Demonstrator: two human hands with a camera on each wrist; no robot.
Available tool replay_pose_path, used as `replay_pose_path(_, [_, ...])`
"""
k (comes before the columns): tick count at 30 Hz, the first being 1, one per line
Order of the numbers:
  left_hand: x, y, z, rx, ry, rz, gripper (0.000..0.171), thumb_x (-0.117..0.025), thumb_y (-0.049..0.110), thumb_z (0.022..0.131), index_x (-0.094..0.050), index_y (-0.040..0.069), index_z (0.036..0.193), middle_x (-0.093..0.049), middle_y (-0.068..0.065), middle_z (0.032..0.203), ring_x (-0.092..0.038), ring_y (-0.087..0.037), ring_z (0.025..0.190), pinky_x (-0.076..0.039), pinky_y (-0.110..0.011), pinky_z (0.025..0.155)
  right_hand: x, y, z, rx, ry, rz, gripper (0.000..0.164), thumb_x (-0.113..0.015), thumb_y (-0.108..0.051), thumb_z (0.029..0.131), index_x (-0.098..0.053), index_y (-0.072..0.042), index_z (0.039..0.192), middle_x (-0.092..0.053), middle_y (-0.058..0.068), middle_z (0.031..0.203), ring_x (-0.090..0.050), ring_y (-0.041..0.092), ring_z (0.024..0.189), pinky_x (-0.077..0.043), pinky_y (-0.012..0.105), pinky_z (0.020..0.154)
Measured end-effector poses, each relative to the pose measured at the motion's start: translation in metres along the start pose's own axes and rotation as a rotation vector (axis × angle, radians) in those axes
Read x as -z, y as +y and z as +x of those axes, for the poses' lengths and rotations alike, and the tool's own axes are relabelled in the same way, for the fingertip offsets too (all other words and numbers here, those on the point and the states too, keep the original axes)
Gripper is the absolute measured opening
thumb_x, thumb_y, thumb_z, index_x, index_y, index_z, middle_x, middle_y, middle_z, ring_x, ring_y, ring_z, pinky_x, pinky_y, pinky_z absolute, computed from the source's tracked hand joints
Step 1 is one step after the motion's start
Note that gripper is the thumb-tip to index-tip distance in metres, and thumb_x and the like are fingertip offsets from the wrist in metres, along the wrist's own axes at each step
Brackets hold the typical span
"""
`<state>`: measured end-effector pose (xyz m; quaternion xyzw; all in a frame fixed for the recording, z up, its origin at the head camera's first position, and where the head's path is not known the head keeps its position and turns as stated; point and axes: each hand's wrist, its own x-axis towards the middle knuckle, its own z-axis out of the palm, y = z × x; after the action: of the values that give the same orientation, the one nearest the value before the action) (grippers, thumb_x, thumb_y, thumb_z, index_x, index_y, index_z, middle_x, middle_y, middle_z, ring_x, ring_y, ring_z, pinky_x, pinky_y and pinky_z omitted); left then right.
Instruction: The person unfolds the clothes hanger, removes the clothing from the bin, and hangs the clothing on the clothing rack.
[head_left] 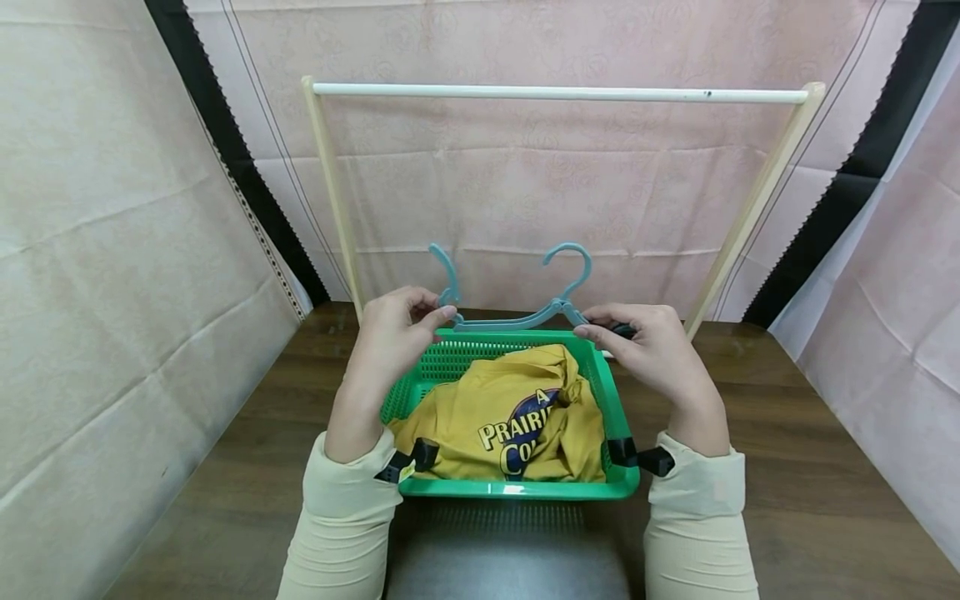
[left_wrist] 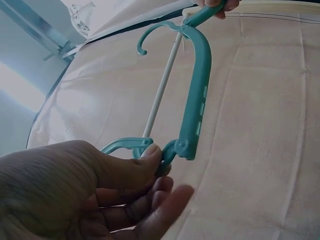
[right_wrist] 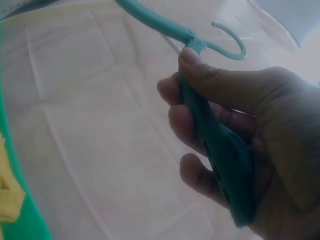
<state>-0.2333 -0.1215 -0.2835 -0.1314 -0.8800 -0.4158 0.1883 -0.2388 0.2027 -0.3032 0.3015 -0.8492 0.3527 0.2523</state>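
Observation:
A light-blue plastic folding clothes hanger [head_left: 517, 323] is held up over the far rim of the basket, its main hook pointing upward. My left hand [head_left: 393, 337] pinches the small end piece of one arm between thumb and fingers. In the left wrist view that arm of the hanger [left_wrist: 197, 100] stretches away from the fingertips toward the other hand. My right hand [head_left: 648, 346] grips the other arm close to the centre joint; in the right wrist view the fingers wrap round this slotted arm [right_wrist: 205, 122]. Below lies a crumpled yellow shirt [head_left: 465, 400] with dark lettering.
The shirt sits in a green plastic basket [head_left: 517, 490] on the dark wooden table [head_left: 765, 467]. Behind it stands a garment rack with a white horizontal bar [head_left: 555, 92] and cream side posts [head_left: 757, 208]. Pale cloth [head_left: 150, 250] encloses the table at the back and sides.

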Motion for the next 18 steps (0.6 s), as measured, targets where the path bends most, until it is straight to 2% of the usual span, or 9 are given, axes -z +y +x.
replay_pose_path(2, [0.001, 0.000, -0.001, -0.038, 0.047, 0.018, 0.022, -0.070, 0.028, 0.097, -0.068, 0.009, 0.109, -0.068, -0.003, 0.098, -0.066, -0.016, 0.084, -0.054, -0.035, 0.075, 0.000, 0.001, 0.000, 0.003, 0.007, -0.016, 0.011, -0.075, -0.021, 0.093, -0.079, -0.017, 0.102, -0.075, -0.008, 0.085, -0.066, 0.007, 0.064, -0.052, 0.023, 0.055])
replay_pose_path(4, [0.001, 0.001, -0.001, -0.114, 0.134, 0.022, 0.032, -0.072, 0.027, 0.096, -0.063, 0.007, 0.119, -0.065, -0.006, 0.106, -0.061, -0.020, 0.094, -0.053, -0.036, 0.080, 0.000, 0.003, 0.000, -0.003, 0.003, -0.029, 0.010, -0.075, -0.020, 0.093, -0.079, -0.016, 0.102, -0.075, -0.008, 0.085, -0.066, 0.007, 0.064, -0.052, 0.023, 0.055])
replay_pose_path(7, [0.001, 0.004, -0.001, -0.322, 0.277, -0.004, 0.040, -0.075, 0.022, 0.093, -0.058, 0.003, 0.124, -0.061, -0.011, 0.113, -0.057, -0.025, 0.103, -0.052, -0.038, 0.086, -0.001, 0.004, 0.000, -0.013, -0.021, -0.045, 0.009, -0.074, -0.019, 0.094, -0.079, -0.016, 0.101, -0.075, -0.006, 0.086, -0.065, 0.006, 0.064, -0.053, 0.024, 0.056])
replay_pose_path(9, [-0.002, 0.007, 0.000, -0.495, 0.304, 0.000, 0.036, -0.075, 0.019, 0.093, -0.061, 0.001, 0.120, -0.061, -0.012, 0.112, -0.056, -0.027, 0.104, -0.050, -0.039, 0.087, -0.002, 0.002, 0.001, -0.008, -0.050, -0.051, 0.009, -0.073, -0.019, 0.094, -0.079, -0.017, 0.101, -0.075, -0.006, 0.088, -0.066, 0.006, 0.069, -0.054, 0.026, 0.060])
replay_pose_path(11, [-0.007, 0.011, 0.000, -0.637, 0.256, 0.020, 0.029, -0.074, 0.019, 0.094, -0.065, 0.002, 0.114, -0.063, -0.011, 0.111, -0.056, -0.026, 0.106, -0.048, -0.038, 0.089, -0.005, -0.001, 0.002, 0.004, -0.073, -0.072, 0.009, -0.074, -0.022, 0.094, -0.079, -0.019, 0.101, -0.075, -0.008, 0.090, -0.066, 0.006, 0.073, -0.055, 0.029, 0.064])
replay_pose_path(13, [-0.014, 0.013, -0.001, -0.714, 0.156, 0.059, 0.026, -0.074, 0.023, 0.094, -0.067, 0.004, 0.111, -0.064, -0.007, 0.111, -0.055, -0.024, 0.110, -0.047, -0.037, 0.093, -0.007, -0.005, 0.003, 0.017, -0.089, -0.090, 0.010, -0.075, -0.026, 0.093, -0.079, -0.022, 0.101, -0.075, -0.010, 0.092, -0.067, 0.005, 0.078, -0.054, 0.032, 0.066])
replay_pose_path(15, [-0.021, 0.015, -0.003, -0.722, 0.056, 0.106, 0.027, -0.073, 0.028, 0.095, -0.068, 0.008, 0.112, -0.064, -0.004, 0.114, -0.054, -0.021, 0.114, -0.046, -0.034, 0.096, -0.009, -0.008, 0.004, 0.031, -0.099, -0.091, 0.012, -0.076, -0.028, 0.091, -0.080, -0.023, 0.102, -0.075, -0.012, 0.093, -0.068, 0.004, 0.080, -0.051, 0.034, 0.068])
replay_pose_path(18, [-0.027, 0.015, -0.006, -0.676, -0.056, 0.185, 0.032, -0.072, 0.036, 0.095, -0.067, 0.012, 0.116, -0.064, 0.000, 0.118, -0.054, -0.017, 0.119, -0.047, -0.034, 0.098, -0.012, -0.011, 0.004, 0.072, -0.101, -0.069, 0.014, -0.079, -0.024, 0.090, -0.080, -0.021, 0.103, -0.075, -0.011, 0.095, -0.069, 0.003, 0.080, -0.052, 0.032, 0.068])
